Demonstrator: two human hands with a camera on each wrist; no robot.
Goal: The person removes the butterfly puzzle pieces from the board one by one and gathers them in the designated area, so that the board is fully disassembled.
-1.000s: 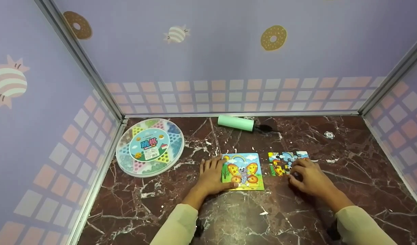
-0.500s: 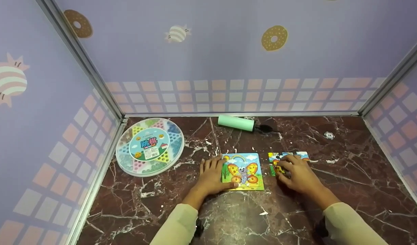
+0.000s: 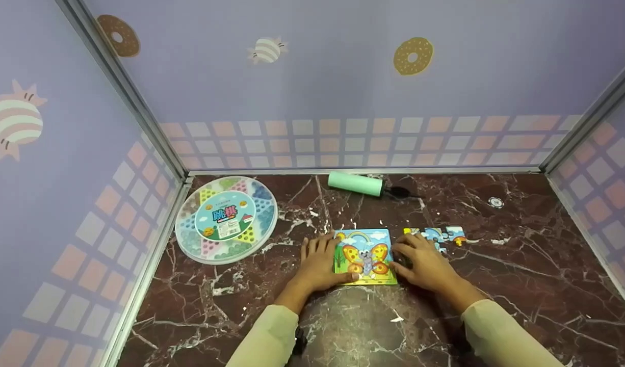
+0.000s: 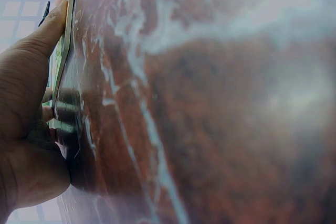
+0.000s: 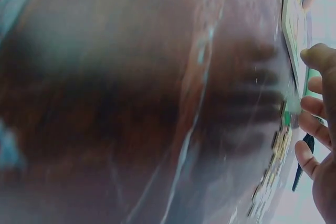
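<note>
A square butterfly jigsaw puzzle (image 3: 366,255) lies flat on the table in front of me. My left hand (image 3: 320,265) rests along its left side, thumb laid over the lower edge and fingers stretched out. At the puzzle's right edge is my right hand (image 3: 427,262), with fingers loosely bent and the thumb close to the board; whether it touches is hard to tell. The right wrist view shows nothing between the fingers of that hand. Several loose puzzle pieces (image 3: 456,235) lie just beyond the right hand, which partly covers them.
A round Chinese checkers set (image 3: 226,220) stands at the left, near the wall. Behind the puzzle lies a mint-green hand pump (image 3: 356,184) with a black end. A small round white disc (image 3: 495,203) sits at the back right. Purple walls enclose the marble-patterned table.
My right hand has moved left, from over the loose pieces to the puzzle's right edge, uncovering the pieces on the right. The left hand has stayed on the puzzle.
</note>
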